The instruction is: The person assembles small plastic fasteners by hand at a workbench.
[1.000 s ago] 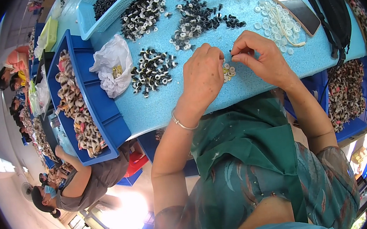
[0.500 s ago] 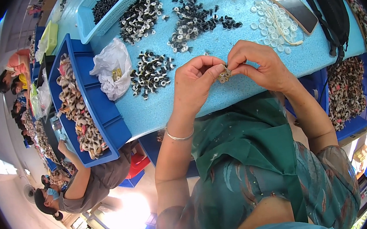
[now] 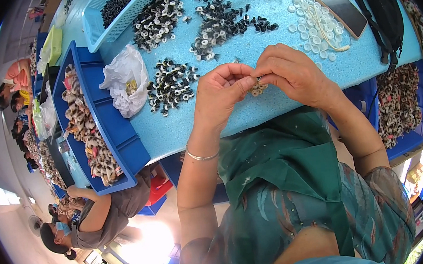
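Note:
Above the near edge of the blue table, my left hand (image 3: 224,94) and my right hand (image 3: 291,75) meet fingertip to fingertip. Both are closed in a pinch around a small dark part (image 3: 259,78), mostly covered by the fingers. Directly below the fingertips is a small cluster of yellowish rings (image 3: 257,91). Left of my left hand lies a heap of black pegs with white and yellowish rings (image 3: 171,85). Beyond my hands are black pegs, some with clear rings (image 3: 207,35). Translucent caps (image 3: 316,27) lie scattered past my right hand.
A white plastic bag (image 3: 126,84) holds yellowish rings. At left stand a blue tray of patterned plush pieces (image 3: 88,126) and a light-blue basket of black pegs (image 3: 90,29). A phone (image 3: 334,3) and black bag (image 3: 375,7) lie at right. A masked co-worker (image 3: 100,219) sits left.
My hands have drawn closer together, and my right fingers now cover more of the small part. The view has shifted slightly. The co-worker's arm has pulled back from the tray.

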